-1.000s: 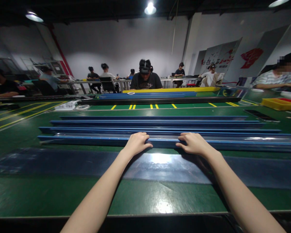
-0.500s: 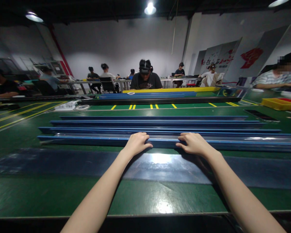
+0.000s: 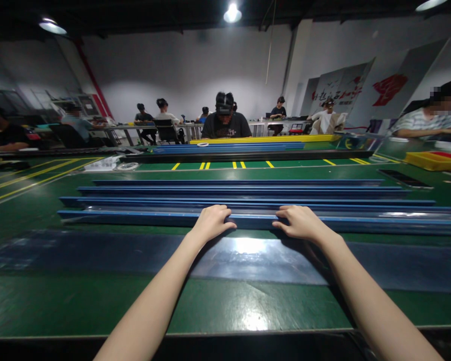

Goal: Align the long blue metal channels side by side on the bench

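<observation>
Several long blue rails lie side by side across the green table (image 3: 78, 301). My left hand (image 3: 210, 222) and my right hand (image 3: 299, 221) both rest on the nearest blue rail (image 3: 135, 218), fingers curled over its top edge and thumbs against its front face. A flat dark blue strip (image 3: 97, 253) lies on the table just in front of that rail, under my wrists. The other blue rails (image 3: 248, 191) lie parallel behind it.
Across the table sits a person (image 3: 225, 123) behind more blue rails and a yellow rail (image 3: 263, 140). A yellow tray (image 3: 428, 160) and a dark flat device (image 3: 404, 179) lie at the right. Other people sit at tables further back and to both sides.
</observation>
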Action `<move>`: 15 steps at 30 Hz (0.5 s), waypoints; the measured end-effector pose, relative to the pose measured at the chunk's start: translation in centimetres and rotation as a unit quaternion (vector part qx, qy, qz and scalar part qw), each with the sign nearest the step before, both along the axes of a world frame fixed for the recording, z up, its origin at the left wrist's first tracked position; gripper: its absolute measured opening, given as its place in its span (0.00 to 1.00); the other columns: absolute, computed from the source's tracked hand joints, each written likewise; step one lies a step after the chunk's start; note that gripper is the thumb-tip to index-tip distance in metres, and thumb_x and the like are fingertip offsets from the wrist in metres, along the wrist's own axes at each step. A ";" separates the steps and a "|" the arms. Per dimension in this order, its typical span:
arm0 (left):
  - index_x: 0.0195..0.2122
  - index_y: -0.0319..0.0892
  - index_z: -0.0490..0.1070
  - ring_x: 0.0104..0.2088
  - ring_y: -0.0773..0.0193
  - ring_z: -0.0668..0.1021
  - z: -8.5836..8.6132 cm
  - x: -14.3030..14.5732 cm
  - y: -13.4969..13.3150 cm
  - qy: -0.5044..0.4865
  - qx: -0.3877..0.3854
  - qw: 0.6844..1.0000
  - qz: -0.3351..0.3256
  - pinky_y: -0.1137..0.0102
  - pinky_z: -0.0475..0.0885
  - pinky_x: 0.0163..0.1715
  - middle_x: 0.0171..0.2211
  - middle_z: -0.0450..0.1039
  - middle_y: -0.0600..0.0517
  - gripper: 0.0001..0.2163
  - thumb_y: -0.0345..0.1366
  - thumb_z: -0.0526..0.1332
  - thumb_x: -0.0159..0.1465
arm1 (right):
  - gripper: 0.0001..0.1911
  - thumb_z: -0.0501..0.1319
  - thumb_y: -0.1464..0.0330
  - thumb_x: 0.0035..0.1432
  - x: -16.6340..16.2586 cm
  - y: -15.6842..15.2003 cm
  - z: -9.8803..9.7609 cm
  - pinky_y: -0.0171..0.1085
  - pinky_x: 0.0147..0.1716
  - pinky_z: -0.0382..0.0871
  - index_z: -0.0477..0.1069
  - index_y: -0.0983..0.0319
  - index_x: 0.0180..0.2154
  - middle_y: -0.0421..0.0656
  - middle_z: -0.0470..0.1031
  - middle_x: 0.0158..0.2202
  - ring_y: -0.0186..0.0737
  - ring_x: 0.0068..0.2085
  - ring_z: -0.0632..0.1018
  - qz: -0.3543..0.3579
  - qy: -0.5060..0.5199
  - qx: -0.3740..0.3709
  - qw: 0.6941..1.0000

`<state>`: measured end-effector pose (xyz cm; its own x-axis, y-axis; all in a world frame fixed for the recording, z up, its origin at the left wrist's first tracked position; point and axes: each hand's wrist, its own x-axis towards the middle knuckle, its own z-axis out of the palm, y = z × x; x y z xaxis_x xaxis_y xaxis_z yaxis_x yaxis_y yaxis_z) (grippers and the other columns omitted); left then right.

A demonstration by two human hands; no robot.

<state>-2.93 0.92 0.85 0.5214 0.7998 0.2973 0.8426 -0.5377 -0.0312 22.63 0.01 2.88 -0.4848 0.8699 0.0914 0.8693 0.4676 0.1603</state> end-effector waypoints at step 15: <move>0.29 0.41 0.69 0.36 0.61 0.74 -0.1 0.0 0.1 0.001 0.004 1.000 -0.002 0.72 0.63 0.30 0.32 0.72 0.52 0.12 0.46 0.59 0.56 | 0.18 0.48 0.58 0.57 0.1 0.0 -0.2 0.34 0.25 0.52 0.70 0.62 0.30 0.44 0.73 0.31 0.39 0.31 0.73 0.003 0.003 0.005 1.000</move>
